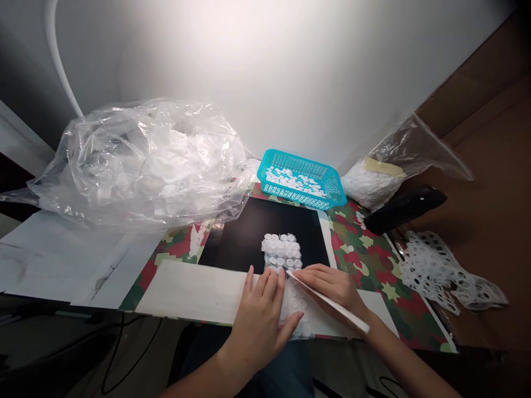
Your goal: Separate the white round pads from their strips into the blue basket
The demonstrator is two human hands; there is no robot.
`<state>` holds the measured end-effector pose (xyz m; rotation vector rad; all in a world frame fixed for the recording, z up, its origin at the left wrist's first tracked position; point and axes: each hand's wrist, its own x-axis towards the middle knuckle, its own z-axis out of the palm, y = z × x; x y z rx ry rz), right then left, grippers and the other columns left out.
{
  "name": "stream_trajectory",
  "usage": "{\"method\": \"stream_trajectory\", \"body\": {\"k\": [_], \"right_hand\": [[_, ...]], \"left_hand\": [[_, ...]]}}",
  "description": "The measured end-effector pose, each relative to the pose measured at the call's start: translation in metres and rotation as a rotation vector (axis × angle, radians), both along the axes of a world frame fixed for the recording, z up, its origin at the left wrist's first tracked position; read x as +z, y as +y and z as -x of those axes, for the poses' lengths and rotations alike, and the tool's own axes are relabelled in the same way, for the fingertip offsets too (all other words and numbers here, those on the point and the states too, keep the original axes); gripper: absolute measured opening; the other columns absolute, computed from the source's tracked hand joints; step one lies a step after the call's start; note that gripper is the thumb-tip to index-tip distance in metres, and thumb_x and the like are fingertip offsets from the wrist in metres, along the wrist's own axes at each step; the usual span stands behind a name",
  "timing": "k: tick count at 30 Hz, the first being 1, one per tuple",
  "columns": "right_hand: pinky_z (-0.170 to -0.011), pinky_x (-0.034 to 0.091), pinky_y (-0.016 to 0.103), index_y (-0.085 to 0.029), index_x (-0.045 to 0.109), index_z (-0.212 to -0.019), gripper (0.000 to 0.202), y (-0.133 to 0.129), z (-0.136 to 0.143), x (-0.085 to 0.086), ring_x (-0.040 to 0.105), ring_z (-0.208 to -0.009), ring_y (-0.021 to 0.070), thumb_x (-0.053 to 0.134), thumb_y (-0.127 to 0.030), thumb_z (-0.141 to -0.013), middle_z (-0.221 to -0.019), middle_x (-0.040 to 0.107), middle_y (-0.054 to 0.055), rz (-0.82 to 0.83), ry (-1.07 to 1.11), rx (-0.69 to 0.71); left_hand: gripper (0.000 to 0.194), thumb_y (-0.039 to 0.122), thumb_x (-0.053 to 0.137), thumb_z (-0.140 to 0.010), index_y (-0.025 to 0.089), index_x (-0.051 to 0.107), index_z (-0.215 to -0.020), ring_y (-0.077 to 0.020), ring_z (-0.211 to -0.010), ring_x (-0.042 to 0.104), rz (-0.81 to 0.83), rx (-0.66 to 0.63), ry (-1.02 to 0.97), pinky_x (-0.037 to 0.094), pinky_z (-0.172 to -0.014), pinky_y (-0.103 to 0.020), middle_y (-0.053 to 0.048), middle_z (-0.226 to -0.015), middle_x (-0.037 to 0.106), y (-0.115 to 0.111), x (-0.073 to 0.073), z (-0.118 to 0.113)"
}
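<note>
A strip of white round pieces [282, 249], set in rows on clear film, lies over the black mat [244, 232] and runs down over the pale front board. My left hand [259, 309] rests flat with its fingers stretched out, the fingertips touching the strip's left side. In my right hand [332, 287] is a slim white stick-shaped tool [332, 303], gripped near its pointed end. Its tip meets the strip just right of my left fingertips. The lower part of the strip [299, 309] shows between both hands, partly covered by my left thumb.
A turquoise basket [302, 199] holding loose white discs stands behind the mat. A large clear bag [145, 166] fills the left back. On the right are a small bag of white pieces [365, 188], a black handle-like object [406, 207] and punched-out white sheet scraps [448, 271].
</note>
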<state>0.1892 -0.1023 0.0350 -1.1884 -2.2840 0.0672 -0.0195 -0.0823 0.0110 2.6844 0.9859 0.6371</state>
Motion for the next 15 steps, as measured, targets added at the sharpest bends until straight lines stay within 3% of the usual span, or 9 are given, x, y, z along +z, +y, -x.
{"method": "stream_trajectory", "body": {"k": [15], "right_hand": [[-0.071,0.055,0.031,-0.014,0.056,-0.118,0.032,0.013,0.003,-0.004,0.064,-0.087,0.0192,0.054,-0.007,-0.087,-0.102,0.071,0.006,-0.2,-0.22,0.044]], "left_hand": [[0.052,0.047,0.04,-0.092,0.011,0.05,-0.127,-0.0289,-0.116,0.049,-0.058,0.008,-0.015,0.026,-0.106,-0.052,-0.013,-0.121,0.059,0.003,0.001,-0.001]]}}
